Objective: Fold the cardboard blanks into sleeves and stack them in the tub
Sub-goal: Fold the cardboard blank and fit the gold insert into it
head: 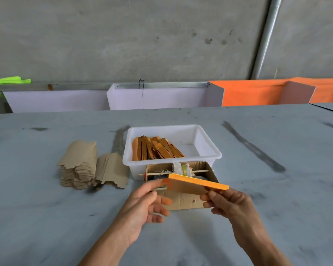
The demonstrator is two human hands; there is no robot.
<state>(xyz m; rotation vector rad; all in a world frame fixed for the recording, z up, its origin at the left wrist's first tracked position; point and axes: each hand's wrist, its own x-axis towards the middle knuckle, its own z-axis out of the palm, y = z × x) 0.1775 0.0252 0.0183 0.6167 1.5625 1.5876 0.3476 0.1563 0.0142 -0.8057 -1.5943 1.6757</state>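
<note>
I see open table (pixel 258 237) right of the tub (pixel 210 156). The tub's right half appears unfilled. A cardboard box (pixel 183 200) touching its near wall blocks frontal approach; the blank stack (pixel 79 166) obstructs the left.

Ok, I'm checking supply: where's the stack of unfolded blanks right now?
In the head view the stack of blanks lies on the table to the left, just left of the white tub, beyond the left hand.
</note>
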